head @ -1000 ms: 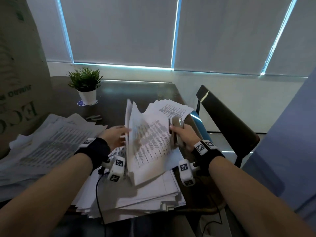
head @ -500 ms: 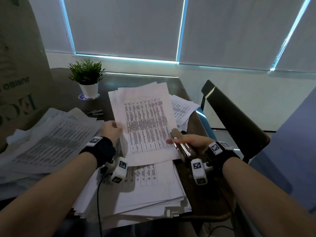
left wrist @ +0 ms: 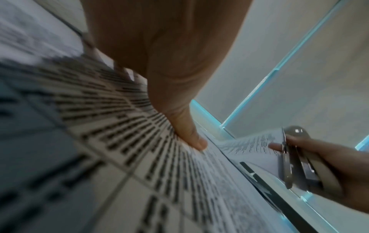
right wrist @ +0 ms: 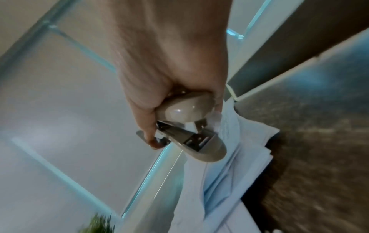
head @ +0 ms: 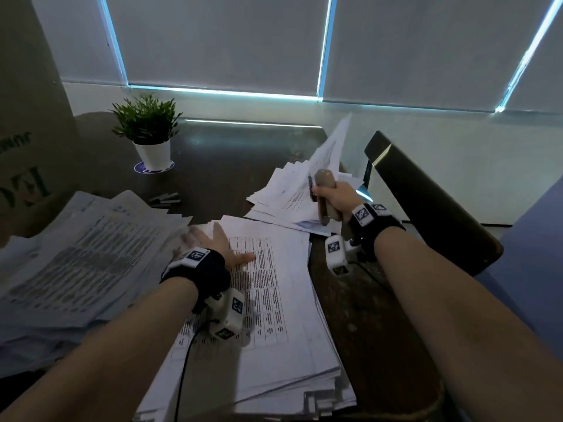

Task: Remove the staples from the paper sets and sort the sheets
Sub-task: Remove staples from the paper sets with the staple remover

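Note:
My left hand point(head: 213, 242) lies flat with fingers spread on the near stack of printed sheets point(head: 274, 315); its thumb point(left wrist: 191, 138) presses the top page. My right hand point(head: 332, 193) grips a beige stapler point(head: 324, 178) upright and pinches a loose sheet point(head: 330, 144) against it. That sheet stands tilted up over the far right pile of loose sheets point(head: 280, 193). In the right wrist view the stapler point(right wrist: 189, 123) shows its metal underside, with the sheet point(right wrist: 229, 130) beside it. A third, wide pile point(head: 76, 254) lies to the left.
A small potted plant point(head: 149, 132) stands at the back left of the dark table point(head: 237, 153). A strip of staples point(head: 166, 198) lies near it. A cardboard box point(head: 27, 117) stands at the far left, a dark chair point(head: 426, 202) to the right.
My left hand has let go of the sheet and dropped flat onto the near stack. My right hand has carried the sheet and the stapler right and back, over the far right pile.

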`<state>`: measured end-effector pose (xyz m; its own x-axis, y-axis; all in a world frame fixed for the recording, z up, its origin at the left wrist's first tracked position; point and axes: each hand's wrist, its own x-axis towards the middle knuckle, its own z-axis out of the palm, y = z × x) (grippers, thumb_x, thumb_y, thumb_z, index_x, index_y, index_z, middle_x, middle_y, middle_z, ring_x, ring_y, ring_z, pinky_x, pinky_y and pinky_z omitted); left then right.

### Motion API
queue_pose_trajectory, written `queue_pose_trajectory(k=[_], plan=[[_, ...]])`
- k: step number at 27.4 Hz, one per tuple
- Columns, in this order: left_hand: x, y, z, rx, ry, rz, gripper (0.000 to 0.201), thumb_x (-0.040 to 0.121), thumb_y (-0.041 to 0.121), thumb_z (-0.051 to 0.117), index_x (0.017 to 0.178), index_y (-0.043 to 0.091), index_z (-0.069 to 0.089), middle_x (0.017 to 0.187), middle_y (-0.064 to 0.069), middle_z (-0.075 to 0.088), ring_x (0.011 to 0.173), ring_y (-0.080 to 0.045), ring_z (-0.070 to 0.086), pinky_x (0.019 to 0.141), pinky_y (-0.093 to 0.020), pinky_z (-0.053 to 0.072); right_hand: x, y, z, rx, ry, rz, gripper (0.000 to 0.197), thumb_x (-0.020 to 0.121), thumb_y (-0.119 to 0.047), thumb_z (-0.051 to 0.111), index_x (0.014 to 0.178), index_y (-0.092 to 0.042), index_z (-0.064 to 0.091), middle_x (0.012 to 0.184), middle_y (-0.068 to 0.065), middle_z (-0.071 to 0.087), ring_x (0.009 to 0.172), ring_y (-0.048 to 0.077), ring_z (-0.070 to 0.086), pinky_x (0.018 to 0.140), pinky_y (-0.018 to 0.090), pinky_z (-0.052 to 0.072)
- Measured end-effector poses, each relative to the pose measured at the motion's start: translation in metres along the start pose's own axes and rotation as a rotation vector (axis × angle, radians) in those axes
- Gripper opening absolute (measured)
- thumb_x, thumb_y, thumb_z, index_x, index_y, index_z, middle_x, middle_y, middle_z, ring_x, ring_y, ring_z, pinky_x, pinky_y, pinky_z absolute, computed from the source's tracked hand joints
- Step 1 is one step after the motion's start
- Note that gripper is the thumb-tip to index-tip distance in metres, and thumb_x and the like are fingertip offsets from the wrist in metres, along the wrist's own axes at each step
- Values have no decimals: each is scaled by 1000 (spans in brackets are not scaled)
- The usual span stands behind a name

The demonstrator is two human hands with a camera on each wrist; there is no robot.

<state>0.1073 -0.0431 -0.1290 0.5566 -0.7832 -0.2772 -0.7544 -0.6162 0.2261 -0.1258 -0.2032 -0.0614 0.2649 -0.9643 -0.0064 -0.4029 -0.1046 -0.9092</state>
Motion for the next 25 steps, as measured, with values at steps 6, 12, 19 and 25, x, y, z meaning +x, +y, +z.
queue_pose_trajectory(k=[6,12,19,25], plan=[[2,-10,5,-165,-20,-81,147,39,91,58,151,25,-13,154,-21,-20,143,-45,-7,115,-60,12,30,18,3,15,2,261,41,85,-47,71,77,-9,57,54,6,59,43,18,54,46,24,41],[-20,0,1,-32,-118,-39,135,50,93,52,149,31,-18,153,-23,-25,142,-50,-4,114,-62,15,34,47,10,-8,-40,272,76,41,-65,78,91,-9,64,94,15,69,80,31,65,78,45,57],[-66,13,6,18,-147,-41,135,45,98,45,148,35,-18,153,-27,-18,141,-50,-1,112,-62,16,-44,-10,34,379,20,190,23,96,-19,60,84,1,57,60,10,61,45,17,60,44,24,46],[-116,42,14,65,-113,42,80,93,53,42,151,33,-10,156,-23,-9,143,-47,2,111,-63,17,-84,-9,103,611,-200,359,26,100,-23,54,81,-4,53,64,13,53,55,23,57,49,30,53]])
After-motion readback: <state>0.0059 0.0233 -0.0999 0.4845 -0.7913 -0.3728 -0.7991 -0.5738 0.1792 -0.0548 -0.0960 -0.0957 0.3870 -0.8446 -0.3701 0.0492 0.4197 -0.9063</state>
